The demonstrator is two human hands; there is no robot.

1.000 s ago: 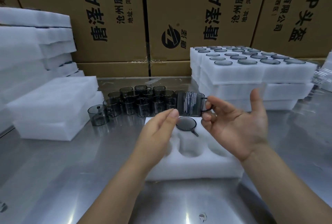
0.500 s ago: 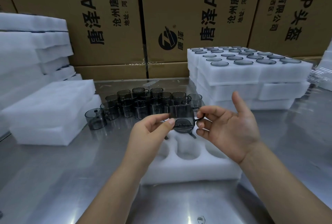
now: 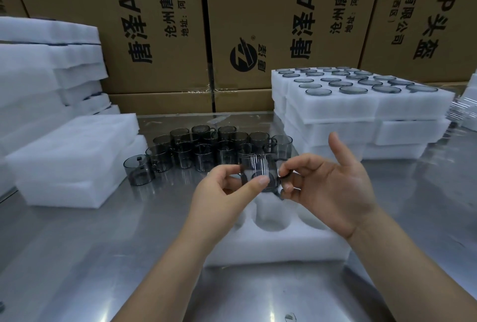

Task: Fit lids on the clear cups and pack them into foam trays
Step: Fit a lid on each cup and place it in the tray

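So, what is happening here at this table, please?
A person works with bare hands at a shiny steel table. The right hand pinches the handle of a smoky clear plastic cup. The left hand pinches a round dark lid against it; whether the lid is fully seated cannot be told. The cup is held above a white foam tray with empty round holes. More cups stand behind, and filled foam trays are stacked at the right.
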